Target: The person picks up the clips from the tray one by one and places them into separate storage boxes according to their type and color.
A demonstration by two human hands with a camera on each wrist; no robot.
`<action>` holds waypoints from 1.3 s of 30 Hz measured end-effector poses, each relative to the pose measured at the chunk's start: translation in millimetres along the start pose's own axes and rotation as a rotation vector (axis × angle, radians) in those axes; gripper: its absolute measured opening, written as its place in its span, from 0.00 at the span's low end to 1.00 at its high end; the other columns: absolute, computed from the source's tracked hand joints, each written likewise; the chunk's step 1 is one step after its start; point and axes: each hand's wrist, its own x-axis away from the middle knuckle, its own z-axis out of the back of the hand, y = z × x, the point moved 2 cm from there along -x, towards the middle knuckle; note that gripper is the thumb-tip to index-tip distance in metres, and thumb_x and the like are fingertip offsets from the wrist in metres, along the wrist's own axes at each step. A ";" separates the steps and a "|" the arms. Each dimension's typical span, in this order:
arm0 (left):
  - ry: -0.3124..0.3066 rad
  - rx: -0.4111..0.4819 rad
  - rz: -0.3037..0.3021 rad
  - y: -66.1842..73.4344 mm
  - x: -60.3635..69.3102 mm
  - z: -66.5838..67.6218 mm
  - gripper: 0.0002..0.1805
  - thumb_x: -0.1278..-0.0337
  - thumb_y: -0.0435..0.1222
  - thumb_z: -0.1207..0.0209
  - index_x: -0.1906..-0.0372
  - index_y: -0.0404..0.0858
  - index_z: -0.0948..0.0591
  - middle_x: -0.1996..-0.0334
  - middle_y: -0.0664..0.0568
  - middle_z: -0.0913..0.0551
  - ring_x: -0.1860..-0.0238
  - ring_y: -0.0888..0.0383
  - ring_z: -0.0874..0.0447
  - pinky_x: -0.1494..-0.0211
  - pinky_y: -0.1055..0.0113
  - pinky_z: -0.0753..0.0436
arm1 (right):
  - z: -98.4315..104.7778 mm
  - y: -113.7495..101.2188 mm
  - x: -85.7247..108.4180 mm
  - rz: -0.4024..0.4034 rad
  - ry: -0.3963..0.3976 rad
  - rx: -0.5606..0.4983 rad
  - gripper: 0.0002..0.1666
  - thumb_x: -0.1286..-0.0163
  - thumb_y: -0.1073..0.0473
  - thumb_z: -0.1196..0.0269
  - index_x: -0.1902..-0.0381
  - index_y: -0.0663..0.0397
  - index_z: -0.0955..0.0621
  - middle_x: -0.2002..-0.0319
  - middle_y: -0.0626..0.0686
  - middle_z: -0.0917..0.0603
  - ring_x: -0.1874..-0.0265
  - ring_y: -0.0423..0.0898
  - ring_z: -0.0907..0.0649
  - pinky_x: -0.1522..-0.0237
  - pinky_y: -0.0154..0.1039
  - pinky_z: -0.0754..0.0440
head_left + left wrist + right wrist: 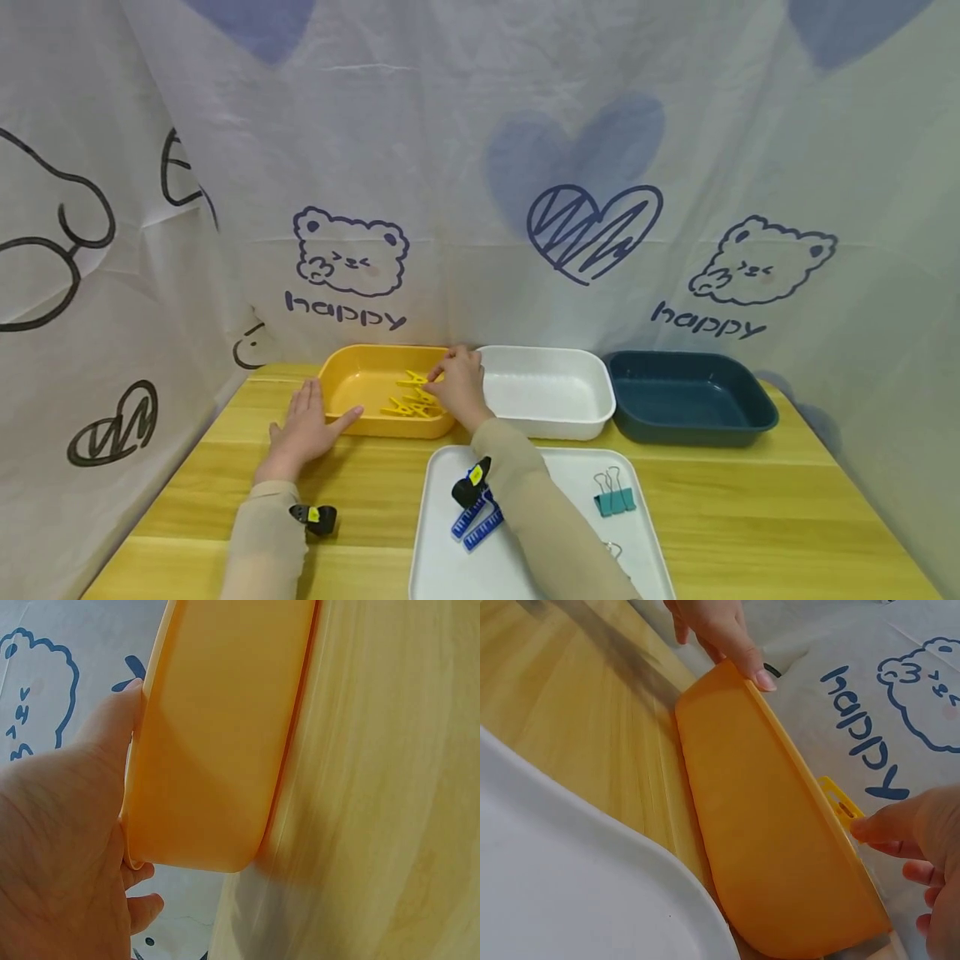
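Observation:
The yellow bin (390, 427) stands at the left, with several yellow clips (408, 407) inside its right part. My left hand (303, 429) rests at its front left corner, fingers extended along the end and thumb on the front rim; in the left wrist view the left hand (67, 817) touches the bin wall (217, 750). Over the bin's right end is my right hand (459, 387), fingertips down by the clips. The right wrist view shows the right hand (930, 847) pinching a yellow clip (840, 804) between thumb and finger just beyond the rim (810, 780).
A white bin (551, 425) and a dark blue bin (690, 429) stand to the right in the same row. In front, a white tray (540, 575) holds blue clips (480, 529), a teal binder clip (615, 502) and a partly hidden white clip. My right forearm crosses the tray.

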 end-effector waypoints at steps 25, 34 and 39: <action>0.011 0.004 -0.001 -1.7 0.7 2.7 0.63 0.43 0.73 0.59 0.24 0.28 0.66 0.23 0.32 0.68 0.23 0.32 0.68 0.34 0.22 0.62 | -35.4 -8.5 -28.7 0.043 -0.079 0.243 0.14 0.41 0.54 0.29 0.83 0.47 0.21 0.51 0.49 0.25 0.48 0.49 0.32 0.41 0.44 0.31; 0.010 0.014 0.002 0.9 3.9 3.6 0.63 0.42 0.72 0.58 0.24 0.28 0.66 0.23 0.32 0.69 0.23 0.32 0.69 0.33 0.22 0.62 | -40.1 -12.9 -28.4 0.088 -0.121 0.343 0.09 0.41 0.55 0.32 0.78 0.49 0.17 0.51 0.51 0.25 0.48 0.50 0.32 0.41 0.45 0.31; 0.019 0.011 0.004 -2.8 1.8 3.0 0.63 0.43 0.73 0.59 0.24 0.29 0.67 0.23 0.32 0.69 0.23 0.32 0.69 0.33 0.22 0.62 | -43.1 -15.3 -30.6 0.097 -0.133 0.370 0.09 0.40 0.54 0.33 0.77 0.49 0.17 0.50 0.51 0.24 0.48 0.50 0.32 0.42 0.46 0.31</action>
